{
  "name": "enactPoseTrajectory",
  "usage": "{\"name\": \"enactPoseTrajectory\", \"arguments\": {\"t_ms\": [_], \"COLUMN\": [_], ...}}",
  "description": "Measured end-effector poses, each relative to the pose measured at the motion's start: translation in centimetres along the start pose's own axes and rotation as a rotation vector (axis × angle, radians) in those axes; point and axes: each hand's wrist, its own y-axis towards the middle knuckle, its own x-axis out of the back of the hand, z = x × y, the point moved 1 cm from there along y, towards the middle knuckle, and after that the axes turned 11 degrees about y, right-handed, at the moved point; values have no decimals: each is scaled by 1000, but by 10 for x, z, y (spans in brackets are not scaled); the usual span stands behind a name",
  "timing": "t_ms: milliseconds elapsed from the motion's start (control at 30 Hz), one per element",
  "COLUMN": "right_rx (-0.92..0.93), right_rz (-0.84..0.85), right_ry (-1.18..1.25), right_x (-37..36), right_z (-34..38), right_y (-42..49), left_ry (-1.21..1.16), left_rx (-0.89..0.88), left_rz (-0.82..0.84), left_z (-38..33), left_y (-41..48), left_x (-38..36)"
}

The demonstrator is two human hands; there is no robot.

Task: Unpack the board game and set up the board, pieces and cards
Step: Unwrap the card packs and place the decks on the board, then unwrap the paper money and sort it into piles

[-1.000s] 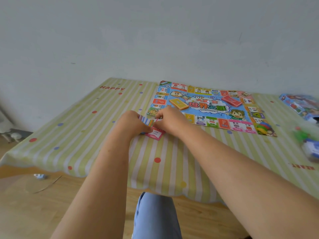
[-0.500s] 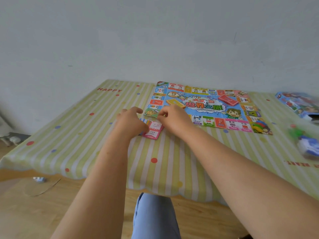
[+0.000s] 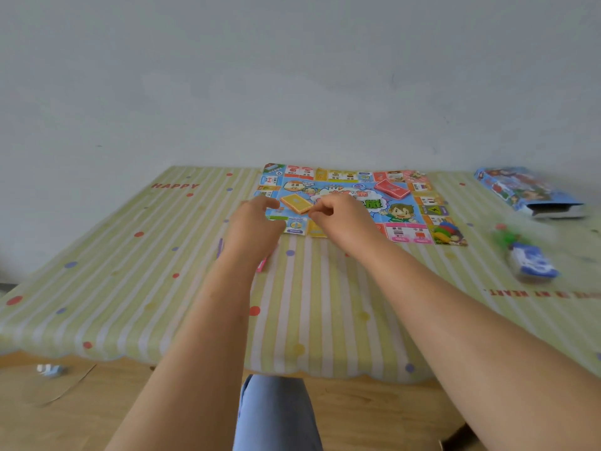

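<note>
The yellow deck [image 3: 295, 203] lies on the board [image 3: 401, 212] between my hands, long axis far-left to near-right, near end beside my right hand [image 3: 338, 218], curled on I cannot tell what; left hand [image 3: 255, 222] relaxed.

The tablecloth [image 3: 130, 288] under both forearms looks like smooth plastic with a soft sheen. Beyond the left hand [image 3: 253, 222] and right hand [image 3: 341, 216], the board [image 3: 403, 209] is thin printed paper, creased at its folds. The orange card stack [image 3: 296, 203] between the hands and the red card stack [image 3: 392, 189] past the right hand look like smooth card. Well right of the right hand, the box [image 3: 520, 190] is glossy printed cardboard. The wall [image 3: 292, 76] beyond is matt
</note>
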Motion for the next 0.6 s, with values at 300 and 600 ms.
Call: {"name": "enactPoseTrajectory", "arguments": {"t_ms": [300, 600], "right_rx": [-50, -125], "right_rz": [-114, -323], "right_ry": [23, -12], "right_x": [54, 131], "right_z": [-30, -78], "right_y": [-23, -64], "left_ry": [29, -36], "left_rx": [-153, -282], "left_rz": [44, 161], "left_z": [-59, -125], "left_y": [-13, -36], "left_x": [-49, -100]}}
